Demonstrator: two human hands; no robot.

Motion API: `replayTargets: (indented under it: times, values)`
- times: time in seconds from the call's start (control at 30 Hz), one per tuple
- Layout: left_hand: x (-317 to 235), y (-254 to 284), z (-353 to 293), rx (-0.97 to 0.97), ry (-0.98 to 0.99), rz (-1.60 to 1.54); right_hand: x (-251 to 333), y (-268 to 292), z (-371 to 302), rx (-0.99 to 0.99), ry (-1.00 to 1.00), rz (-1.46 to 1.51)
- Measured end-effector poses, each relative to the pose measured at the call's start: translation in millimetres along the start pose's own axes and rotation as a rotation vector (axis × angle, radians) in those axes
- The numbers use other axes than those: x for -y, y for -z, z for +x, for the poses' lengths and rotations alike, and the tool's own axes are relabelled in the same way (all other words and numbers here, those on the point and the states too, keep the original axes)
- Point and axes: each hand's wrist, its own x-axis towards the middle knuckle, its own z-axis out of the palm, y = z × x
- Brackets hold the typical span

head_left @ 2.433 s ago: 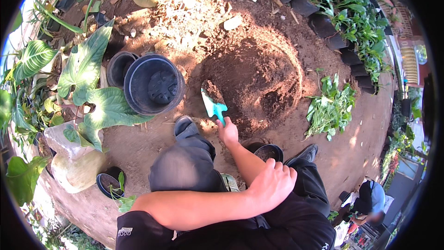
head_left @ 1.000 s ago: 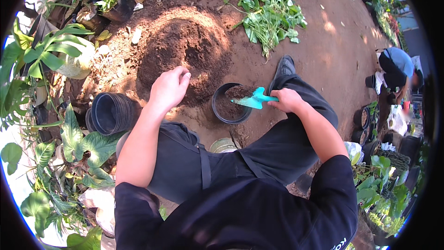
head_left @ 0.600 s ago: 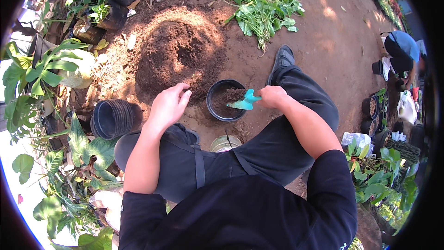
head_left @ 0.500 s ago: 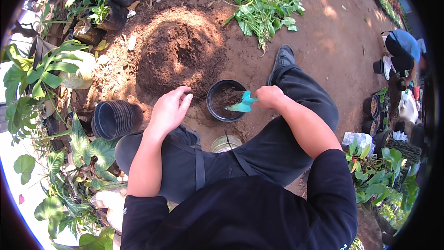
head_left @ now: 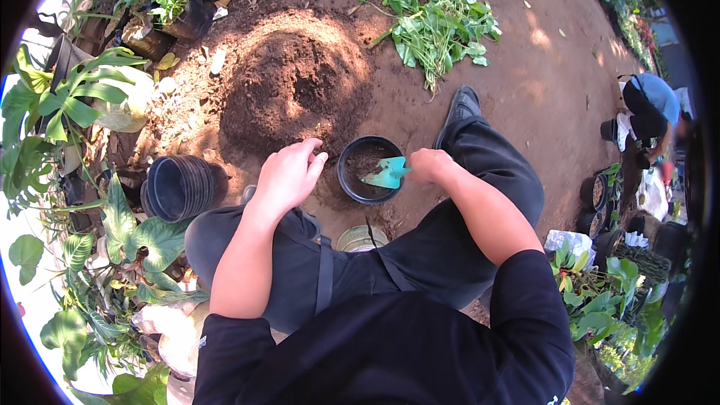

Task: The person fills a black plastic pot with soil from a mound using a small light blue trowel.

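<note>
My right hand (head_left: 430, 166) is closed round the handle of a small turquoise hand trowel (head_left: 387, 173). The trowel's blade lies inside a round black plastic pot (head_left: 346, 190) that has dark soil (head_left: 362, 163) in it. To the left of the pot, my left hand (head_left: 289, 175) hovers palm down with nothing in it, its thumb apart from the fingers. Just beyond that hand rises a mound of brown soil (head_left: 292, 82) with a hollow in its top.
Nested black pots (head_left: 180, 187) lie on their side at my left. Pulled leafy green cuttings (head_left: 442, 26) are heaped on the far ground. A pale bucket (head_left: 360, 238) sits between my legs. Potted plants line both sides; another person (head_left: 651, 105) bends at the far right.
My left hand has shifted a little right, closer to the pot. The trowel blade has turned in the pot and shows more of its face.
</note>
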Motion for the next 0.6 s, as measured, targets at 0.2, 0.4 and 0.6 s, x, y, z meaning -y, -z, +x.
replayTargets:
  times: [0.2,0.4,0.6]
  values:
    - [11.4,-3.8,5.0,0.026,-0.061,0.125,11.5,12.1,7.9,0.153,-0.013,-0.019]
    - [10.5,-2.9,7.2,0.059,-0.084,0.127,23.0,14.7,15.7,0.253,0.004,0.054]
    - [9.0,-1.5,10.4,-0.019,-0.145,0.101,24.7,13.6,23.1,0.260,-0.022,0.007]
